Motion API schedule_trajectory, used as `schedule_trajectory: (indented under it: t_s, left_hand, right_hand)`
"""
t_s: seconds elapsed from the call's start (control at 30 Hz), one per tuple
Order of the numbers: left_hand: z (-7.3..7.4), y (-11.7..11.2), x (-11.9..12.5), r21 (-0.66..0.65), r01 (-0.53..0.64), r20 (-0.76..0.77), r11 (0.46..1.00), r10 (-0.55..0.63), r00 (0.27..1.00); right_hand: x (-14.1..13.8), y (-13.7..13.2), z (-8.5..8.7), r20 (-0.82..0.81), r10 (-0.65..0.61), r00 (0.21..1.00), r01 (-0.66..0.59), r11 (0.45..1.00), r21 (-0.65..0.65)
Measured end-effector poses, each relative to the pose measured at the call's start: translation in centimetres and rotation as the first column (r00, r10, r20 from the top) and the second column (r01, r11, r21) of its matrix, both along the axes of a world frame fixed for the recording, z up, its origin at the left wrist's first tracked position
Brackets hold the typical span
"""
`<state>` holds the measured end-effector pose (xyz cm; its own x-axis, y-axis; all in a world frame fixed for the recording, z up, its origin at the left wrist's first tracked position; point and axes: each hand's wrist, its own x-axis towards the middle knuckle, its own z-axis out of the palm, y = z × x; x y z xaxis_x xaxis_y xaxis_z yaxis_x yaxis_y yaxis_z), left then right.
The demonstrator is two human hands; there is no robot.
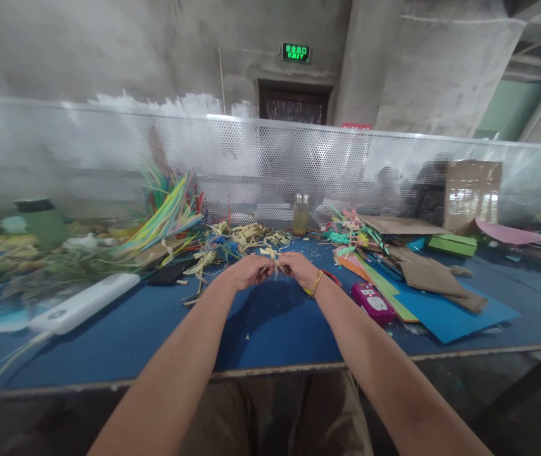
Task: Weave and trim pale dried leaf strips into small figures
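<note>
Left hand (253, 272): narrow, its fingertips pinched on a pale strip (268, 253).
Right hand (299, 268): also pinched narrow on the strip, just beside the left hand; a gold bracelet (317, 283) circled the wrist.
Pale strip: between the two hands, over the middle of the blue tabletop (280, 342); its exact shape was too small to tell.
Far middle: a heap of straw-like strips (249, 237) lay beyond the hands; a clear bottle (301, 215) stood upright near the perforated screen (294, 149).
Left side: a white corded device (90, 304) lay near, a bundle of coloured strips (173, 212) farther back; a green container (42, 225) was blurred.
Right side: a purple box-shaped item (372, 304) lay left of a blue sheet (451, 313), which carried brown cardboard (429, 273).
Far wall: a green exit sign (296, 52) hung above a doorway (294, 104).
</note>
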<state>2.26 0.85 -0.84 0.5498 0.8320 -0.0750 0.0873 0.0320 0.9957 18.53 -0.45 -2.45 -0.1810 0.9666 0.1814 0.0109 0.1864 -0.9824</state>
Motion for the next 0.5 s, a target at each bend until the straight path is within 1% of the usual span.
schedule_trajectory:
  t_s: [0.17, 0.3, 0.4, 0.5]
  left_hand:
    - [0.6, -0.83, 0.35, -0.075, -0.038, 0.051, 0.996, 0.042, 0.998]
    - [0.76, -0.98, 0.54, -0.138, -0.043, 0.087, 0.99, 0.055, 0.995]
    - [0.75, -0.87, 0.56, -0.133, -0.039, 0.072, 0.99, 0.049, 0.996]
    - [0.64, -0.67, 0.62, -0.129, -0.037, 0.06, 0.991, 0.045, 0.997]
  right_hand:
    - [-0.06, 0.23, -0.3, -0.043, 0.026, 0.999, -0.026, 1.0, -0.007]
    - [-0.09, 0.26, -0.31, 0.003, -0.003, 1.0, 0.003, 1.0, -0.002]
    - [-0.11, 0.23, -0.16, 0.02, -0.02, 1.0, 0.02, 1.0, 0.008]
    - [-0.15, 0.18, 0.07, -0.011, -0.018, 1.0, 0.018, 1.0, 0.006]
